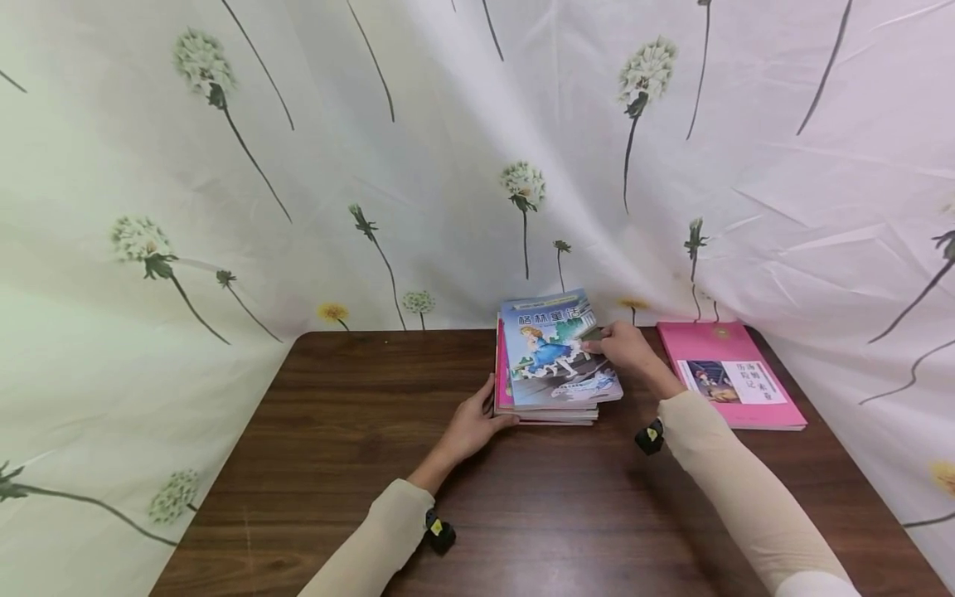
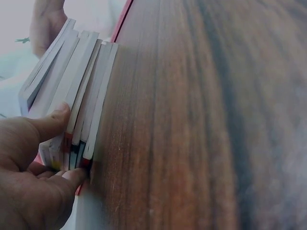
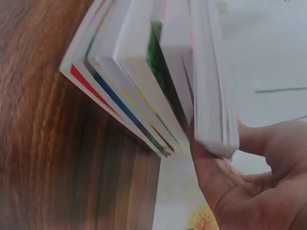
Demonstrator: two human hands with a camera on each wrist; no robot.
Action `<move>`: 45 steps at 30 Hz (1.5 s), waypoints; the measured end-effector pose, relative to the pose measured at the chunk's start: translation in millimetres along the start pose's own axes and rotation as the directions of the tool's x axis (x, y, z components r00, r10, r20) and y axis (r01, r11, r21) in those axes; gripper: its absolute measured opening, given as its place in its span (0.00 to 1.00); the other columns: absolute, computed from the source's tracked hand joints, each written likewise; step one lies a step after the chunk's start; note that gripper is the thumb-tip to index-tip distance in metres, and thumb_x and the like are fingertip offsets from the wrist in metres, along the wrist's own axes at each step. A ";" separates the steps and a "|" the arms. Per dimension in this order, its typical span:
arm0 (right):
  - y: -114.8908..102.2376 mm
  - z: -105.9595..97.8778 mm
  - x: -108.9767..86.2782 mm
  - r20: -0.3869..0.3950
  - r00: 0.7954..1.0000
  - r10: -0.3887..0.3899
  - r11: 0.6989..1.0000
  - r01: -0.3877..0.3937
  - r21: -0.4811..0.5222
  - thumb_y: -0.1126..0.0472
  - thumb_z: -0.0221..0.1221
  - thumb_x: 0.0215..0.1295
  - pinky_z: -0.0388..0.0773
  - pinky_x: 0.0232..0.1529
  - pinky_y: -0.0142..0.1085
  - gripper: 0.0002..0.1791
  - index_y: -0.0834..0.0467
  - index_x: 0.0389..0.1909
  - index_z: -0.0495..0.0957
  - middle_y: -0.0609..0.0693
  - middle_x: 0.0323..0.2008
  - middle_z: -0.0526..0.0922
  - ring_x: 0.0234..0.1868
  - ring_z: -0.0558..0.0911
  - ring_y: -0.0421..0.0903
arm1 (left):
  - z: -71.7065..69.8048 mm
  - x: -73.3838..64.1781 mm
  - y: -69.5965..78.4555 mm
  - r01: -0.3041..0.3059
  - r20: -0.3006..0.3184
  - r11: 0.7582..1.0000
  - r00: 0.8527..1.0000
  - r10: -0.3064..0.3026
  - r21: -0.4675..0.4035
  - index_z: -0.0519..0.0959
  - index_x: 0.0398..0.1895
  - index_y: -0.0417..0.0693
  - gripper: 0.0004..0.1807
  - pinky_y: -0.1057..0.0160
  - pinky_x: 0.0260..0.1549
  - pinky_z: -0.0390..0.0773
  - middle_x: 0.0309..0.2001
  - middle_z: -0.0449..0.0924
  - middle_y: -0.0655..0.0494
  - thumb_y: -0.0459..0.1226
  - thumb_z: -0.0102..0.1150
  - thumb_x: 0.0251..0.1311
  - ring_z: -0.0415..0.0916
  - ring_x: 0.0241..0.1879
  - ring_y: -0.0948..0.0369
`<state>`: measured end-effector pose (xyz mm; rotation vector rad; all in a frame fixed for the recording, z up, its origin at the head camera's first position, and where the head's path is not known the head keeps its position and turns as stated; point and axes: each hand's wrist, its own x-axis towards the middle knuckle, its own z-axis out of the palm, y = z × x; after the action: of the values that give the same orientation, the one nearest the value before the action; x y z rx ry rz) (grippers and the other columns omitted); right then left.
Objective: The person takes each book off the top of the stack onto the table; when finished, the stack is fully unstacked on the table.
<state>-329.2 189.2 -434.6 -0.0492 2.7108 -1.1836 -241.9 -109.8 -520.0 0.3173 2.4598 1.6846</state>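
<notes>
A stack of books (image 1: 559, 417) stands near the table's back edge, with a blue fairy-tale picture book (image 1: 555, 356) on top, turned slightly askew. My left hand (image 1: 473, 427) grips the stack's near left corner. In the left wrist view its thumb (image 2: 55, 123) presses the page edges while the other fingers curl at the spines, low by the table. My right hand (image 1: 630, 352) pinches the right edge of the upper book, thumb on the cover and fingers underneath. The right wrist view shows the gripped book (image 3: 213, 81) parted slightly from those below.
A pink book (image 1: 734, 377) lies flat at the table's back right, cover up. The dark wooden table (image 1: 358, 398) meets a white curtain (image 1: 448, 166) printed with dandelions along its back and sides. Small black devices (image 1: 438, 532) sit at both wrists.
</notes>
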 end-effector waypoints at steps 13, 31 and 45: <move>-4.8 -19.9 -7.1 0.052 0.999 0.007 0.968 -0.019 0.251 0.57 0.55 0.83 0.83 0.37 0.34 0.23 0.73 0.63 0.68 0.61 0.47 0.81 0.37 0.84 0.44 | -0.5 -0.7 1.9 0.003 -0.003 1.000 1.000 -0.003 0.011 0.49 0.85 0.34 0.53 0.47 0.74 0.70 0.85 0.49 0.39 0.40 0.72 0.68 0.59 0.81 0.45; 2.2 -69.5 -40.5 -0.039 0.997 -0.071 0.939 0.080 0.334 0.56 0.56 0.80 0.81 0.38 0.28 0.27 0.74 0.66 0.65 0.55 0.44 0.81 0.33 0.81 0.34 | -0.3 -0.8 4.3 0.010 -0.013 1.000 1.000 -0.010 0.024 0.50 0.85 0.35 0.53 0.47 0.74 0.70 0.85 0.50 0.39 0.40 0.73 0.68 0.60 0.81 0.44; 20.3 -111.8 -68.4 -0.053 0.998 -0.039 0.934 0.055 0.352 0.54 0.54 0.83 0.86 0.31 0.32 0.28 0.71 0.69 0.62 0.38 0.30 0.83 0.28 0.85 0.34 | 0.0 -2.6 4.2 0.016 -0.012 0.999 1.000 -0.016 0.028 0.49 0.86 0.36 0.53 0.48 0.74 0.70 0.86 0.49 0.40 0.41 0.72 0.68 0.60 0.81 0.44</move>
<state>-281.3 291.1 -364.5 -0.0386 2.4993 -1.6870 -239.0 -109.0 -516.1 0.2914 2.4902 1.6514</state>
